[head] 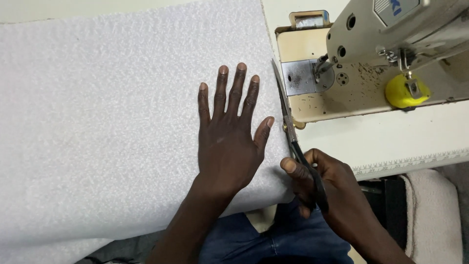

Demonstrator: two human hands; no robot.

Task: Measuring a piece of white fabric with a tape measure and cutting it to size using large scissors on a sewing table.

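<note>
Now left hand [228,142] flat on white fabric [107,122], right hand [317,183] gripping scissors [289,122]

One sheet of white textured fabric [107,122] covers most of the worktop [391,139]. Two hands are in view, both the person's own: one left hand [229,142] and one right hand [322,181]. All five fingers [238,90] of the left hand can be counted, spread flat; on the right hand only the thumb and part of the knuckles show (the rest cannot be counted). There is one pair of scissors [290,132], its two blades together. One sewing machine [386,54] stands on the worktop, with one yellow round part [405,92] on its front. One cream cushion [432,215] sits at the lower right.
</note>
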